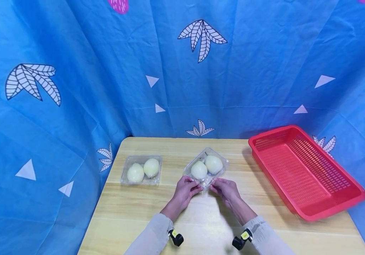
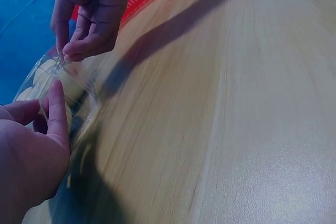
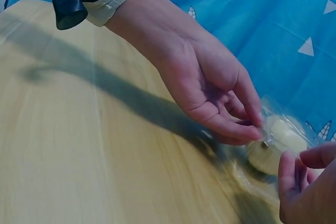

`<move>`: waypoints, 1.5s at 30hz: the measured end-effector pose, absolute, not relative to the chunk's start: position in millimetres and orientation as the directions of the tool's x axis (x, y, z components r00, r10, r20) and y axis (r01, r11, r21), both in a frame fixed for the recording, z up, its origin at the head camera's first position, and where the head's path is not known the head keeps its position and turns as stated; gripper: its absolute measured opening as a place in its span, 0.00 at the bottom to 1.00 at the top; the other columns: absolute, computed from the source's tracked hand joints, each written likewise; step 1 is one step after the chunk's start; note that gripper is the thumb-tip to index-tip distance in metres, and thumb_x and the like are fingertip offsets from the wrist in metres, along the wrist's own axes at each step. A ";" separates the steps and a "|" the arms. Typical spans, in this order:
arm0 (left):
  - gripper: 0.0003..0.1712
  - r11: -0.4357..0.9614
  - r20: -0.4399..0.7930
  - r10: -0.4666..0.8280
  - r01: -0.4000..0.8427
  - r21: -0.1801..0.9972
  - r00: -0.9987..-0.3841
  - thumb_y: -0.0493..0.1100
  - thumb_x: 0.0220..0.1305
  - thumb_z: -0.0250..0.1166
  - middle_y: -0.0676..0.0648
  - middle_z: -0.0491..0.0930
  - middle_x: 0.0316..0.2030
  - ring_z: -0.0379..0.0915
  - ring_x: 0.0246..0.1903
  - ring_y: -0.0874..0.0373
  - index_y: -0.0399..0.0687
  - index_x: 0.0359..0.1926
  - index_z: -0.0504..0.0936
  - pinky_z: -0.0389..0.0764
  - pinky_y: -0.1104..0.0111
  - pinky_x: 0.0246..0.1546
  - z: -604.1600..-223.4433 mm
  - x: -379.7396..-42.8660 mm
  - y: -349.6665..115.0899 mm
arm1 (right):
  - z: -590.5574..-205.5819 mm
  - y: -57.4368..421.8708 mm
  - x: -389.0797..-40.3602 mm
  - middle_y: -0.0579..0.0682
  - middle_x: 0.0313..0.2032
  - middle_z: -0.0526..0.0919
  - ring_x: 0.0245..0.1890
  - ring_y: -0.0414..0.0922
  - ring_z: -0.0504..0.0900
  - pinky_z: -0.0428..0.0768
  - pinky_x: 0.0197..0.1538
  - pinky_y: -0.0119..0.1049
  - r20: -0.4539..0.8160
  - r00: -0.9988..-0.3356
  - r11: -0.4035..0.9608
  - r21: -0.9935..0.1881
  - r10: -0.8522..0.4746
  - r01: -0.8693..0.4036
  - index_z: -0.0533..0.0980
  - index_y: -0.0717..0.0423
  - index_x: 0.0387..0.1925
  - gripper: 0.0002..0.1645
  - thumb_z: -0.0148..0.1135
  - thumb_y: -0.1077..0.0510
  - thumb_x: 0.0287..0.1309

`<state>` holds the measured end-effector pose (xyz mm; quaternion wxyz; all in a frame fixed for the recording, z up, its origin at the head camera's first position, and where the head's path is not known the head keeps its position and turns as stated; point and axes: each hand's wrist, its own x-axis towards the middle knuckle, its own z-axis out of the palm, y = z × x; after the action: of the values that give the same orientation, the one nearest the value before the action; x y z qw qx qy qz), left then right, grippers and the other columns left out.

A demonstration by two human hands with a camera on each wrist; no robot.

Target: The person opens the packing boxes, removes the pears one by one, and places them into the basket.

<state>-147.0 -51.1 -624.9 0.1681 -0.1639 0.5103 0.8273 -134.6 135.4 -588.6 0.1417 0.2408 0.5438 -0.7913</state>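
Two pale yellow pears (image 1: 213,164) lie in a clear plastic tray (image 1: 189,165) in the middle of the table, set at a slant. At its near end, thin clear plastic film (image 1: 205,183) is bunched between my hands. My left hand (image 1: 185,191) pinches the film between thumb and fingers on the left side. Opposite it, my right hand (image 1: 226,192) pinches the film on the right, its fingertips close to the left ones. In the left wrist view, the film looks stretched and shiny between the right hand (image 2: 93,17) and the left hand (image 2: 37,150).
A second clear tray (image 1: 141,159) with two pears stands to the left on the wooden table (image 1: 131,216). On the right, a red plastic basket (image 1: 307,173) sits at an angle near the table's edge. Blue patterned curtain (image 1: 249,71) hangs behind and along both sides.
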 end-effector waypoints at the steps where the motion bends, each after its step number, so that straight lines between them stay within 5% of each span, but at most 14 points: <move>1: 0.16 -0.423 -0.445 0.110 -0.447 0.788 -0.889 0.28 0.65 0.65 0.43 0.76 0.42 0.81 0.39 0.53 0.40 0.46 0.66 0.89 0.59 0.50 -624.8 -147.0 -51.0 | -588.5 135.3 -134.8 0.52 0.31 0.88 0.28 0.38 0.87 0.87 0.40 0.27 -0.538 -0.842 -0.364 -0.792 0.038 0.489 0.76 0.75 0.50 0.14 0.61 0.72 0.65; 36: 0.17 -0.423 -0.437 0.075 -0.425 0.800 -0.896 0.29 0.66 0.65 0.44 0.76 0.40 0.82 0.35 0.54 0.41 0.47 0.66 0.90 0.60 0.47 -622.3 -145.3 -50.3 | -589.6 126.2 -133.2 0.51 0.31 0.83 0.27 0.39 0.85 0.87 0.39 0.27 -0.480 -0.877 -0.269 -0.848 0.025 0.456 0.73 0.76 0.48 0.10 0.54 0.71 0.70; 45: 0.17 -0.430 -0.421 0.072 -0.409 0.805 -0.904 0.28 0.66 0.64 0.43 0.77 0.41 0.82 0.37 0.54 0.41 0.47 0.65 0.89 0.59 0.48 -624.4 -145.0 -49.2 | -590.2 125.7 -132.1 0.52 0.31 0.86 0.26 0.40 0.86 0.88 0.38 0.30 -0.495 -0.868 -0.305 -0.833 0.040 0.462 0.77 0.74 0.46 0.12 0.64 0.75 0.60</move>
<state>-145.0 -49.2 -624.4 0.1451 -0.1637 0.5139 0.8295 -132.1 125.7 -590.2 0.1355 0.2185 0.5738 -0.7776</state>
